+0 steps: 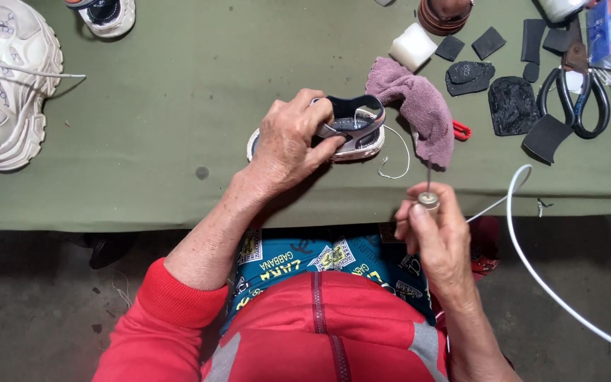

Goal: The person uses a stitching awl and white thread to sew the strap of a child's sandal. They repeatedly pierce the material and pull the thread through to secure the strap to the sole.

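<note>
left hand [288, 141] pins small sandal [348, 131] (right hand [436, 237] holds awl [428, 191]).

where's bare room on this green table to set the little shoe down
The widest bare stretch of the green table lies between the white sneaker and the left hand holding the small shoe. A narrower strip runs along the front edge. Crowded at upper right: purple rag, black rubber pieces, scissors.
</note>
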